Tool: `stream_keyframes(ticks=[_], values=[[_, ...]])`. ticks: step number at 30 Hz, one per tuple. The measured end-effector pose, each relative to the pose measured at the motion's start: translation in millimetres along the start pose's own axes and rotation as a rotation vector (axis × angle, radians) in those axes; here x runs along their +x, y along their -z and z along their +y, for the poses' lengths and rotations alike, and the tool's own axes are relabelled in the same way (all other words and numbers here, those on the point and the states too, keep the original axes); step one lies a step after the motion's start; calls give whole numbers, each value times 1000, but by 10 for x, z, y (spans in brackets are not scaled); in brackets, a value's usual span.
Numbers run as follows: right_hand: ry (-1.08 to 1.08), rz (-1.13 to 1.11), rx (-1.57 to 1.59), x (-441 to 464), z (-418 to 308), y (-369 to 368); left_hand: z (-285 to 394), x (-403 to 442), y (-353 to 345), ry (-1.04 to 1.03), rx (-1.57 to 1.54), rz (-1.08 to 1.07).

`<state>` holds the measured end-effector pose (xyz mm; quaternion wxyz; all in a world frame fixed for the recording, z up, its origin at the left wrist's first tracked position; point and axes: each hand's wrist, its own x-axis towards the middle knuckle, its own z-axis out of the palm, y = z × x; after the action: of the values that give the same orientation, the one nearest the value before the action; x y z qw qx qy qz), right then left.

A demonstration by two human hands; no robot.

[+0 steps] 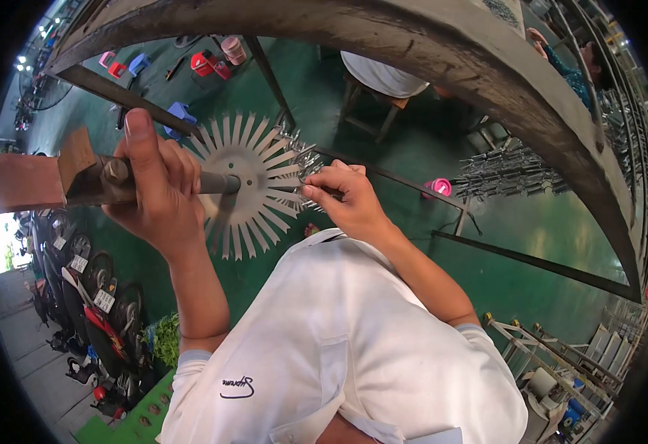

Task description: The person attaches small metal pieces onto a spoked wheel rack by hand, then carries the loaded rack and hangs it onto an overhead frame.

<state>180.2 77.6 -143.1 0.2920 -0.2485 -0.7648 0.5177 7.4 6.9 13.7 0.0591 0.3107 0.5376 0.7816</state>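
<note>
A flat metal disc (256,166) with many long slotted blades around its rim stands in front of me, mounted on a round metal shaft (219,183). My left hand (157,196) is wrapped around the shaft on the near side of the disc, thumb pointing up. At the disc's right edge, my right hand (350,201) pinches with thumb and forefinger among the blade tips. Small shiny metal pieces (305,157) hang in a cluster there, just beyond my fingertips. What exactly sits between those fingertips is too small to name.
A heavy curved metal beam (442,55) arches overhead. Bundles of metal parts (513,166) hang at right, near a pink container (437,189). Parked motorbikes (106,318) line the left side. A wooden stool (372,103) and a person's patterned sleeve (572,78) appear beyond the beam.
</note>
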Motion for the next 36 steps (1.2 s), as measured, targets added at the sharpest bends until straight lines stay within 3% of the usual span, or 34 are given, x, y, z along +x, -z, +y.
stream_keyframes(ticks=[5, 7, 10, 13, 14, 15, 17, 20, 22, 25, 31, 36], values=[[107, 99, -108, -42, 72, -84, -189, 32, 217, 22, -87, -7], [154, 109, -147, -25, -36, -14, -159, 27, 192, 121, -65, 50], [33, 115, -133, -52, -383, 365, -135, 76, 172, 114, -81, 30], [14, 453, -114, -195, -331, 751, -124, 29, 131, 77, -60, 17], [60, 617, -193, -265, -376, 997, -107, 24, 109, 56, -38, 31], [235, 865, -521, -315, -363, 1266, -109, 19, 118, 54, -41, 27], [257, 1221, -124, -439, -128, 1760, -124, 15, 122, 51, -39, 24], [498, 1564, -610, -420, -540, 2446, -156, 16, 138, 80, -37, 40], [337, 1600, -815, -469, -769, 2601, -149, 0, 137, 81, -43, 30], [265, 1660, -776, -457, -791, 2663, -164, 9, 142, 73, -37, 17], [210, 1711, -646, -447, -735, 2732, -161, -28, 125, 83, -1, 39], [228, 1778, -715, -475, -657, 2939, -236, -32, 167, 80, -1, 33]])
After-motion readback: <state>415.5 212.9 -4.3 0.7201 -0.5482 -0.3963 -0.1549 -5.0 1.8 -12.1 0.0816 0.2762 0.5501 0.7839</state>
